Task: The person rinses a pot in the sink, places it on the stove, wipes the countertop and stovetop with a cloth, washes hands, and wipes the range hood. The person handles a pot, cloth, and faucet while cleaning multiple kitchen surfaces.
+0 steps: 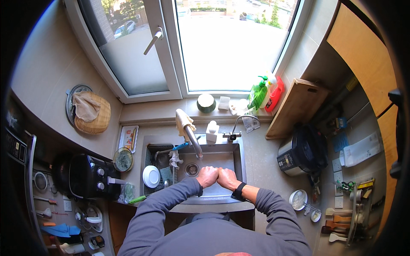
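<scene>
Over the right part of a stainless steel sink (238,156), my left hand (207,176) and my right hand (227,179) meet, curled, knuckles up. Whether something small is between them cannot be told, since the palms and fingertips are hidden. A dark band circles my right wrist. Ahead of the hands stands the metal faucet (194,140) with a beige cloth (183,123) draped over it. The sink drain (192,170) lies just left of my left hand. Farther left, a dish rack in the basin holds a white plate (151,176), and a blue-handled brush (180,146) lies across its back.
A black air fryer (93,176) and a glass bowl (123,159) stand left of the sink. On the right are a pressure cooker (301,153), a wooden cutting board (296,108) and a white bowl (298,200). Bottles, including a green pump bottle (258,94), line the windowsill.
</scene>
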`<state>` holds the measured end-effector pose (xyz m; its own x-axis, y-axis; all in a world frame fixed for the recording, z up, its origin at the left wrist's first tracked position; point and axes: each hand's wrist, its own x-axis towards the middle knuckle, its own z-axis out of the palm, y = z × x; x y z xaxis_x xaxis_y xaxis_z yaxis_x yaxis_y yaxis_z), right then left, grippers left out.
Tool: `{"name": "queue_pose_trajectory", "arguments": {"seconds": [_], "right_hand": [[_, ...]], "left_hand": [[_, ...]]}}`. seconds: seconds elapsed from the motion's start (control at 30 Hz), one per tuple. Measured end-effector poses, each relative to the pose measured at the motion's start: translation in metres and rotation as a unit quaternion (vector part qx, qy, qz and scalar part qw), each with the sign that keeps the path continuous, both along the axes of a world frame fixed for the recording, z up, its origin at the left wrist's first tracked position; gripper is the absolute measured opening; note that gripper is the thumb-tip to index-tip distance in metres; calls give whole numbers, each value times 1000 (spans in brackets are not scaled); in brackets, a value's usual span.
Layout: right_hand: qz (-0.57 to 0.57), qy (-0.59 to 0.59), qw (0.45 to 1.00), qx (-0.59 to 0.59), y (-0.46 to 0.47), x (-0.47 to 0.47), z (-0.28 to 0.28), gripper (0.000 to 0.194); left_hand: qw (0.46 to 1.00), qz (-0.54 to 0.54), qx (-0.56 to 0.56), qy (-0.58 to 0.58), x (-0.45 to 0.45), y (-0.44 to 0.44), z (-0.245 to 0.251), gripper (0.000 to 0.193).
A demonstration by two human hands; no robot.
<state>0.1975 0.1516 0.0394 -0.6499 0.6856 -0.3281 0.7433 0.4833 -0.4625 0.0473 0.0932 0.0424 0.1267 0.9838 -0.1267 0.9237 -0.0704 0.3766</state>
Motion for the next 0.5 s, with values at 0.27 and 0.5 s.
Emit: {"name": "queue_pose_trajectory", "arguments": {"seconds": [0.27,0.5], "right_hand": [[117,67,970,201,7,14,-14,30],[153,105,944,271,12,21,-24,40]], "left_hand": [[979,60,-177,-86,8,3,-2,24],[940,94,-268,-187,9,3,20,29]]}}
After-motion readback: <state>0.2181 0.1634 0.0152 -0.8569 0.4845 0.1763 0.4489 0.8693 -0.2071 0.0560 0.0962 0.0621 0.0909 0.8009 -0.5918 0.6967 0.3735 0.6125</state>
